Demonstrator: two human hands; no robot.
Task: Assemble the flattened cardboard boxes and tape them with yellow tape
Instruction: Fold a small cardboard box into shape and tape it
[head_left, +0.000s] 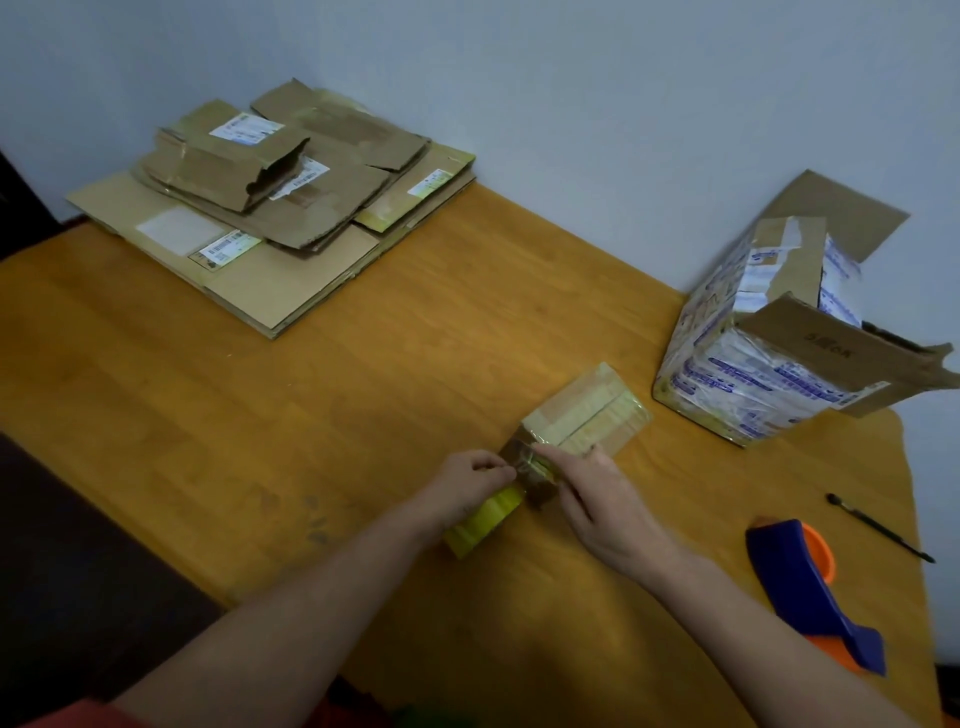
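Yellow tape (483, 519): my left hand (467, 475) is pinching it taut so my right hand (597, 499), fingers straight, is pressing it onto the small box (587, 410).

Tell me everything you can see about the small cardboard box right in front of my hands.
The small cardboard box is brown, closed and rectangular, lying flat on the wooden table, its long side angled away to the right. Glossy yellowish tape strips run lengthwise over its top. At its near end the right hand lays straight fingers on it, while the left hand grips the yellow tape roll just beside that end.
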